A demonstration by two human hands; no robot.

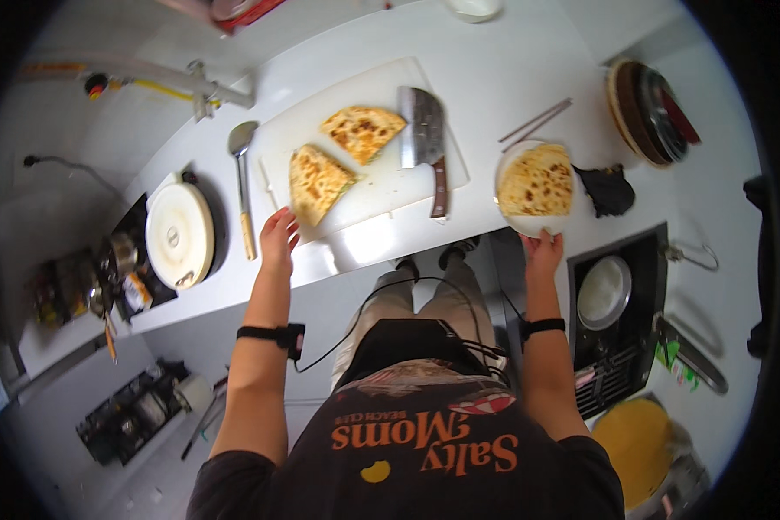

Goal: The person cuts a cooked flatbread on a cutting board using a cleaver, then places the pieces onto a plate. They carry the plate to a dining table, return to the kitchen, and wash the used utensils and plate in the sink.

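My right hand [543,252] grips the near rim of a white plate [530,225], with its fingertips on the edge. On the plate lies a browned, filled-looking flatbread piece [538,183] with a straight near side. My left hand [278,237] is at the near left edge of a white cutting board [390,188]. Its fingers are apart and hold nothing, close beside a flatbread wedge [318,185] with green filling at its cut side. A second flatbread wedge [364,132] lies farther back. To its right a cleaver [424,133] with a wooden handle rests on the board.
A spatula [239,188] and a round white electric pan [177,235] lie to the left. Right of the board are chopsticks [536,121] and a black cloth [608,190]. A sink [578,279] holding a metal bowl [604,292] is at the near right. A cable hangs between my wrists.
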